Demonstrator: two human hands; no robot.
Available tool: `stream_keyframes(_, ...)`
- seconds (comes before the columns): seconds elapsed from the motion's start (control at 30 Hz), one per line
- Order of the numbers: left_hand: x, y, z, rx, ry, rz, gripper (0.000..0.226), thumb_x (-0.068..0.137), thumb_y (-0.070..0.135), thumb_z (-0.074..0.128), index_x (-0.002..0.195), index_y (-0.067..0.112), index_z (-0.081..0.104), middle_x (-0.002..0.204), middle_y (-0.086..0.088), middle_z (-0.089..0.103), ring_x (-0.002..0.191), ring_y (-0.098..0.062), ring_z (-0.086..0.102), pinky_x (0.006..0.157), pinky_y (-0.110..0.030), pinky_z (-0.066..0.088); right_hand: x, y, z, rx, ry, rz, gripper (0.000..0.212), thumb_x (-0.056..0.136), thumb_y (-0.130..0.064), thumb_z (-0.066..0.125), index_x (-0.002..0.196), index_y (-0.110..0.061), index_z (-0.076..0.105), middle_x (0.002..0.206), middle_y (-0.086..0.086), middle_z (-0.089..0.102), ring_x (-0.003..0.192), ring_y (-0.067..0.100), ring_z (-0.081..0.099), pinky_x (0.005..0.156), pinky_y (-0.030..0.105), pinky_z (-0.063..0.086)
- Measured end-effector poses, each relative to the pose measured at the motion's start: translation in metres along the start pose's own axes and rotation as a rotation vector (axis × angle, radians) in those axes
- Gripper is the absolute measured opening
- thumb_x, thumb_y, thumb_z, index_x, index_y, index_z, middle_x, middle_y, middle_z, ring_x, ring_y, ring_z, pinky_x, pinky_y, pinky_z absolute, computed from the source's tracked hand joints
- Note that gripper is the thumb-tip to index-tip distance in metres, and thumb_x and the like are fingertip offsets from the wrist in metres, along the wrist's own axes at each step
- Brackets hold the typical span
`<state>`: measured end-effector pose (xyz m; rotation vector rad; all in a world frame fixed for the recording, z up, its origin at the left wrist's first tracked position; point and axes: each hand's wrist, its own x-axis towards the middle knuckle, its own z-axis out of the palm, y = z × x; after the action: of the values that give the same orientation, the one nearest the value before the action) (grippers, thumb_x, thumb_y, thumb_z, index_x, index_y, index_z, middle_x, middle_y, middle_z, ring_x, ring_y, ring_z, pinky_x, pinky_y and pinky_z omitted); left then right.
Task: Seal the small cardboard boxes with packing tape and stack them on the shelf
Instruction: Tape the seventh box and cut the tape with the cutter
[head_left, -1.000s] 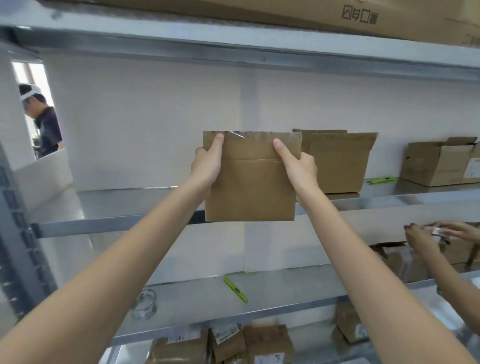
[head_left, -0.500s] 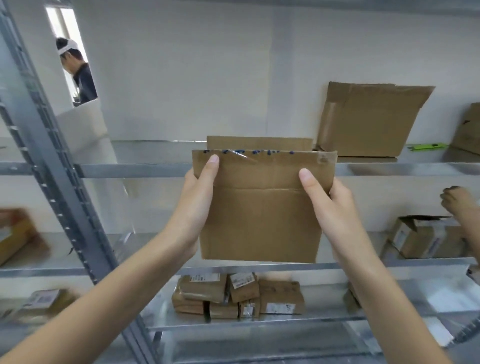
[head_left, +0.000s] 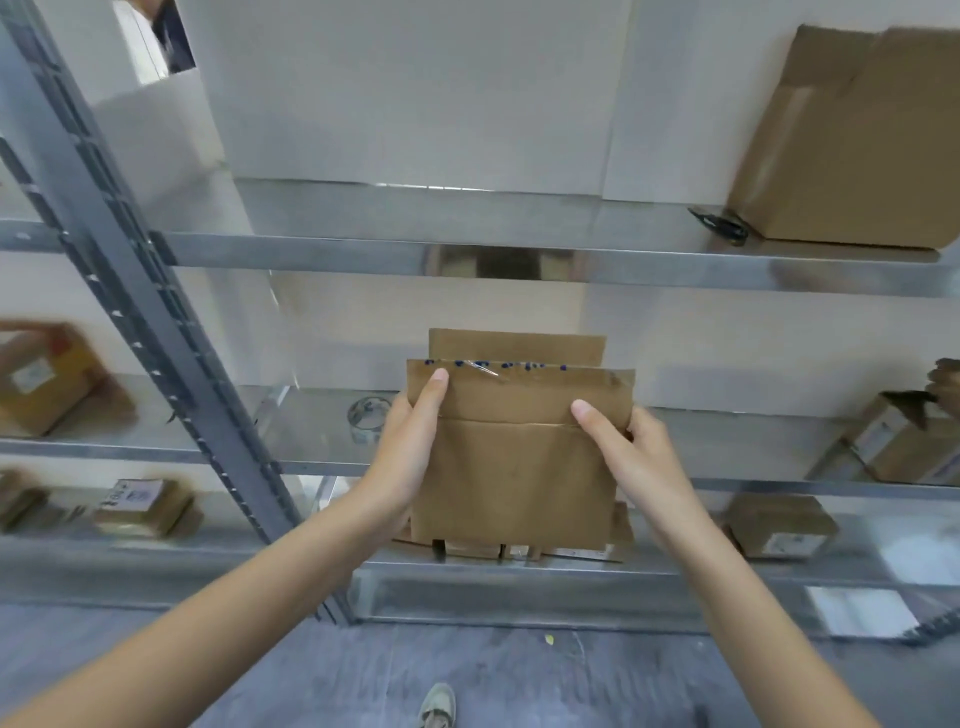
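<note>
We see the flat cardboard box (head_left: 511, 467) held upright in the air in front of the metal shelf (head_left: 519, 260), its top flaps standing up, a strip of clear tape and a row of blue marks along the upper edge. The left hand (head_left: 402, 457) grips its left side, thumb laid flat up the front face, fingers hidden behind. The right hand (head_left: 631, 462) grips the right side the same way, thumb pressed across the fold line. Behind the box, on the middle shelf board, a roll of clear packing tape (head_left: 368, 415) sits just left of the left hand. Below, the box's lower edge covers part of a cluster of small sealed boxes (head_left: 519, 550) on the bottom board. More small labelled boxes (head_left: 137, 506) lie at the left end of that board, past the slanting grey upright (head_left: 135, 291). On the top board's right end stands a large open carton (head_left: 852, 140). Another person's hand (head_left: 946, 387) shows at the far right edge above an open box (head_left: 904, 441). A shoe (head_left: 437, 704) shows on the grey floor.
</note>
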<state>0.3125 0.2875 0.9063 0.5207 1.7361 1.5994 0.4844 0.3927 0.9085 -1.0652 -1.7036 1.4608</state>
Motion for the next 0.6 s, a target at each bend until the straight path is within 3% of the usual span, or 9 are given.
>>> stream_keyframes(0.07,0.024,-0.008,-0.001,-0.042,0.029,-0.029,0.059,0.091,0.057,0.044,0.138,0.020,0.039,0.134,0.011,0.041,0.122,-0.008,0.039,0.100,-0.028,0.030,0.026,0.011,0.012,-0.015,-0.038,0.060,0.023,0.086,-0.032,0.067,0.107,-0.023,0.061,0.103,-0.009,0.068,0.092,0.003,0.064,0.071,0.019,0.050)
stream_keyframes(0.2,0.088,-0.014,-0.004,0.022,0.059,-0.015,0.062,0.093,0.052,0.043,0.145,0.018,0.033,0.148,-0.003,0.034,0.135,-0.015,0.033,0.107,-0.028,0.025,0.090,0.027,0.037,0.027,-0.056,0.108,0.037,0.086,-0.024,0.069,0.119,-0.024,0.053,0.108,-0.012,0.062,0.095,-0.001,0.059,0.069,0.015,0.048)
stream_keyframes(0.33,0.159,-0.016,-0.009,0.030,-0.049,0.029,0.050,0.098,0.045,0.036,0.143,0.021,0.033,0.137,0.006,0.043,0.120,-0.008,0.039,0.093,-0.020,0.026,0.157,0.042,0.065,0.013,-0.040,0.108,0.058,0.083,-0.022,0.072,0.134,-0.015,0.044,0.122,-0.002,0.057,0.104,0.010,0.057,0.071,0.013,0.048)
stream_keyframes(0.43,0.196,-0.023,-0.017,0.064,-0.108,0.043,0.053,0.098,0.047,0.032,0.146,0.027,0.024,0.135,0.014,0.036,0.121,-0.006,0.035,0.095,-0.024,0.024,0.191,0.059,0.080,0.052,-0.068,0.112,0.072,0.077,-0.025,0.077,0.138,-0.028,0.037,0.125,-0.004,0.054,0.111,0.012,0.054,0.083,0.019,0.050)
stream_keyframes(0.5,0.215,-0.030,-0.024,0.118,-0.176,0.071,0.046,0.100,0.043,0.028,0.144,0.032,0.022,0.130,0.018,0.035,0.116,-0.002,0.035,0.095,-0.023,0.026,0.206,0.070,0.090,0.069,-0.097,0.171,0.081,0.063,-0.043,0.085,0.132,-0.036,0.044,0.127,-0.004,0.056,0.115,0.015,0.055,0.094,0.034,0.051)
stream_keyframes(0.6,0.230,-0.049,-0.039,0.191,-0.212,0.051,0.030,0.101,0.047,0.025,0.128,0.037,0.033,0.118,0.022,0.044,0.114,0.000,0.042,0.087,-0.007,0.031,0.212,0.089,0.099,-0.007,-0.104,0.291,0.099,0.038,-0.073,0.081,0.124,-0.034,0.052,0.129,-0.005,0.056,0.119,0.018,0.053,0.103,0.044,0.045)
